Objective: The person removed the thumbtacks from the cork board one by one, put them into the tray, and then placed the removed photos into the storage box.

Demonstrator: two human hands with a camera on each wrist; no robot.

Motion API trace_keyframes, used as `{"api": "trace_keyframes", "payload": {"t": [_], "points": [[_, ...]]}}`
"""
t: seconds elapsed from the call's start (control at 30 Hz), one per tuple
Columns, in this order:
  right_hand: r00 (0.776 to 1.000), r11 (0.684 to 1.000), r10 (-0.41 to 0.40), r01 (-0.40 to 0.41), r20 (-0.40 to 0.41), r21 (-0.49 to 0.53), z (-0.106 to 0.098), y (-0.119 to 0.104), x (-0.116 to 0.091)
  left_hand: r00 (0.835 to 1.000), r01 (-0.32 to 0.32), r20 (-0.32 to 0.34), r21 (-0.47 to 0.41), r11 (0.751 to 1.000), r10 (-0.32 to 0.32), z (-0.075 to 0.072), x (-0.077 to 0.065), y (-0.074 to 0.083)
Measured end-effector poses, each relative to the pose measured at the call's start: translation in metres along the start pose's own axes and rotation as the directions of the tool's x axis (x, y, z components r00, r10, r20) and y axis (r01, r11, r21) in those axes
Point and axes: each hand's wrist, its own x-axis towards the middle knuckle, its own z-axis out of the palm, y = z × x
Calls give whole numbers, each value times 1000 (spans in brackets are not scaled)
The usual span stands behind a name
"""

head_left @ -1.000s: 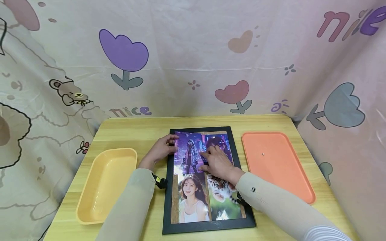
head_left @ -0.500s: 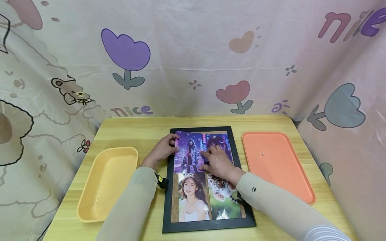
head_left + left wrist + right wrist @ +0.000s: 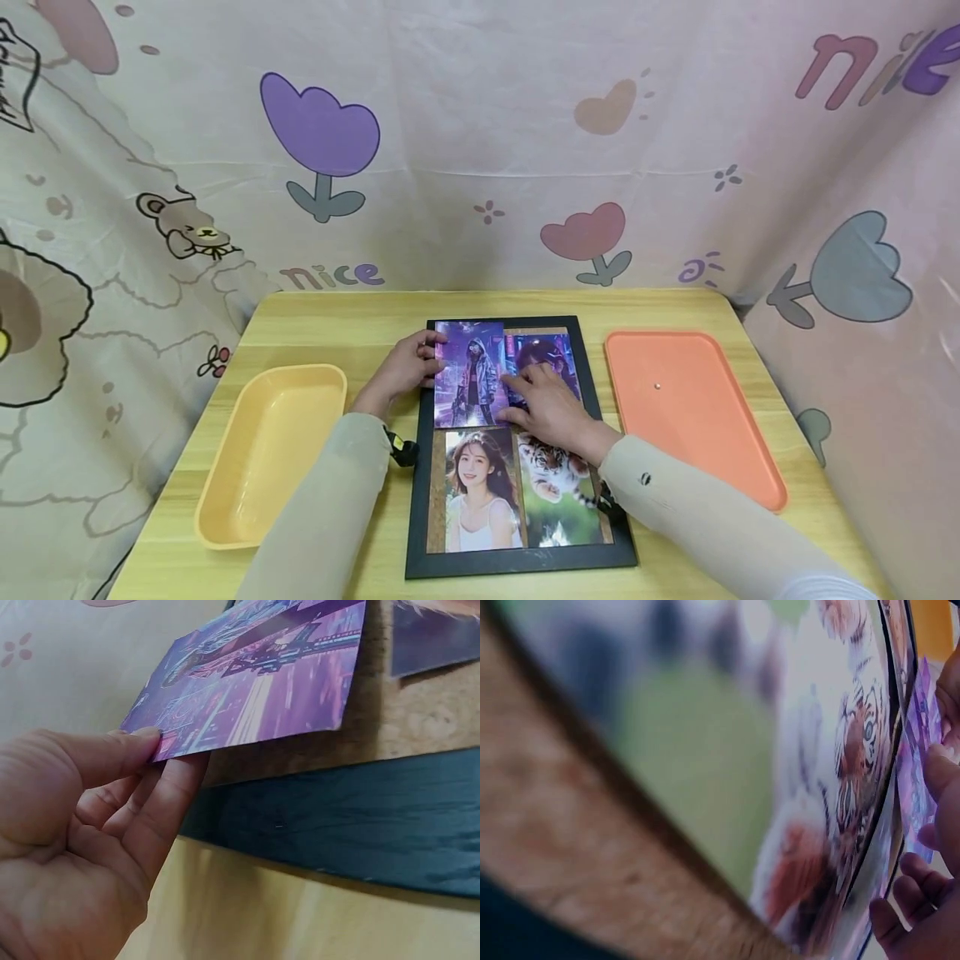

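Observation:
A purple photo print (image 3: 468,375) of a hooded figure lies over the upper left of a black picture frame (image 3: 418,500). My left hand (image 3: 405,367) pinches its left edge; in the left wrist view, the thumb (image 3: 139,746) is on top and a finger is underneath, with that corner raised off the cork backing (image 3: 427,712). My right hand (image 3: 551,408) holds the print's right edge with thumb and index finger, its other fingers over a second purple print (image 3: 558,342). Below are a portrait photo (image 3: 480,500) and a white tiger photo (image 3: 558,508), partly covered by the right wrist.
A yellow basin (image 3: 217,492) stands left of the frame on the wooden table (image 3: 337,317). To the right lies an orange tray (image 3: 690,417) with a small shiny dot on it. A patterned curtain (image 3: 450,125) hangs behind and at both sides.
The hooded-figure print has shifted slightly up, away from me; its top edge now overlaps the frame's upper border. Both hands keep their hold. The head view has shifted a little.

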Motion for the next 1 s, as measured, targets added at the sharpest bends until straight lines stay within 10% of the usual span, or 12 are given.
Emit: {"api": "trace_keyframes", "payload": {"t": [0.5, 1.0], "points": [[990, 998, 68, -69, -127, 3, -16, 30, -35, 998, -55, 31, 15, 998, 55, -47, -36, 33], [986, 991, 125, -129, -107, -34, -17, 49, -51, 994, -99, -21, 138, 985, 103, -165, -141, 26]]}}
